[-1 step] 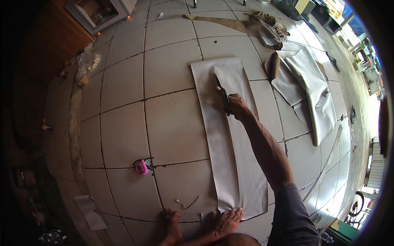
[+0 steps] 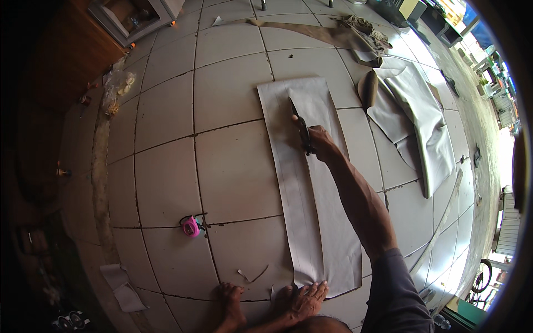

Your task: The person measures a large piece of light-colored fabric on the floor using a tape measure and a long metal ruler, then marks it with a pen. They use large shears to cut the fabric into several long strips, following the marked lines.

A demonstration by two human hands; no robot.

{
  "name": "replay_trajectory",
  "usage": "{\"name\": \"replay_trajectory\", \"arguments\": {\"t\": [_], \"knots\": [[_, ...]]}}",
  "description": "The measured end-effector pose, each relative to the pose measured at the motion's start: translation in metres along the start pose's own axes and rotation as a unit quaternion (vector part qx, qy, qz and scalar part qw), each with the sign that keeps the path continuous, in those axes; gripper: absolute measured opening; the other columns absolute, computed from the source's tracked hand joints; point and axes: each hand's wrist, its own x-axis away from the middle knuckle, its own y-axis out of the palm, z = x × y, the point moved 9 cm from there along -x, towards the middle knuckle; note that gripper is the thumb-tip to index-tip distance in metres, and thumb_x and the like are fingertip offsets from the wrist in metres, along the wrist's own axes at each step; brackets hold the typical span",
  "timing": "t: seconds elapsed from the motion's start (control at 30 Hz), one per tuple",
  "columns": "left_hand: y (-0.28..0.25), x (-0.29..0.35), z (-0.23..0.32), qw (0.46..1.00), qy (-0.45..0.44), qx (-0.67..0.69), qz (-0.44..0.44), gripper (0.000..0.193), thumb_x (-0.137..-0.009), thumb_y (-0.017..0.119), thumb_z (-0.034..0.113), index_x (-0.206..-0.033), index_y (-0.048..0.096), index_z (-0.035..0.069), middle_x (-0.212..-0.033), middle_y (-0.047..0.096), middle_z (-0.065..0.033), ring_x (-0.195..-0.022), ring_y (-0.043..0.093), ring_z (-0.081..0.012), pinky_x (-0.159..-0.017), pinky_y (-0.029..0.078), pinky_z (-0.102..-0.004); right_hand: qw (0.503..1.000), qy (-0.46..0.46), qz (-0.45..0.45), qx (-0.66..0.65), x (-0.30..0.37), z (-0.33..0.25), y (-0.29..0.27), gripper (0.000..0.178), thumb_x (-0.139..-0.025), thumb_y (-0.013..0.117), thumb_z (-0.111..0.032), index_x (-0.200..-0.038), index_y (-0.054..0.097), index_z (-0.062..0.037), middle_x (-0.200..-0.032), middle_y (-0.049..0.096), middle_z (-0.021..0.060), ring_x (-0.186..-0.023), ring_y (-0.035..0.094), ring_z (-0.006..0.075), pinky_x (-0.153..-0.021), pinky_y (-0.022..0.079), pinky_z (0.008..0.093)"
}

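A long pale grey sheet of cloth-like material point(image 2: 338, 233) lies flat on the tiles in front of me. My right hand point(image 2: 322, 141) is closed around dark-handled scissors point(image 2: 303, 134), whose blades point away from me near the sheet's far end. From the blades a cut line runs down the sheet toward its near end, with the strips on both sides lying close together. Flat on the near edge rests my left hand point(image 2: 308, 299), fingers stretched out and holding nothing. Whether the scissor blades are apart or together is too small to tell.
A pink tape measure point(image 2: 191, 226) and a thin curled scrap point(image 2: 253, 275) lie left of the sheet. At the right is folded grey material point(image 2: 413, 119); brown cloth point(image 2: 333, 36) is beyond. My bare foot point(image 2: 232, 302) is beside my left hand. A cabinet point(image 2: 133, 19) stands far left.
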Motion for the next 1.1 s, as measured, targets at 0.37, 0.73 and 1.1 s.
{"name": "replay_trajectory", "arguments": {"t": [0.37, 0.73, 1.1], "knots": [[-0.007, -0.004, -0.007, 0.999, 0.002, 0.011, 0.035, 0.059, -0.092, 0.057, 0.022, -0.149, 0.052, 0.008, -0.158, 0.047, -0.0093, -0.132, 0.054, -0.0251, -0.102, 0.044, -0.0446, 0.999, -0.034, -0.017, -0.017, -0.025, -0.01, 0.002, 0.077, -0.08, 0.07, -0.08, -0.055, 0.048, -0.0104, -0.053, 0.053, 0.0062, -0.047, 0.054, 0.0148, -0.044, 0.038, 0.0352], [0.034, -0.006, 0.003, 0.988, -0.034, -0.07, 0.133, 0.046, -0.092, 0.056, 0.034, -0.13, 0.068, 0.013, -0.143, 0.059, -0.0085, -0.128, 0.054, -0.0279, -0.105, 0.043, -0.0498, 0.998, -0.04, -0.028, -0.029, -0.034, -0.023, 0.005, 0.069, -0.084, 0.073, -0.073, -0.061, 0.051, -0.0114, -0.056, 0.051, 0.0031, -0.046, 0.051, 0.014, -0.045, 0.04, 0.0331], [0.024, 0.001, 0.004, 0.964, 0.044, -0.238, 0.111, 0.057, -0.091, 0.056, 0.034, -0.142, 0.059, 0.01, -0.153, 0.05, -0.0111, -0.126, 0.054, -0.0325, -0.103, 0.042, -0.0566, 0.998, -0.055, -0.006, -0.004, -0.049, -0.024, 0.004, 0.071, -0.086, 0.07, -0.073, -0.064, 0.052, -0.0077, -0.057, 0.051, 0.0041, -0.048, 0.053, 0.0142, -0.046, 0.04, 0.0338]]}}
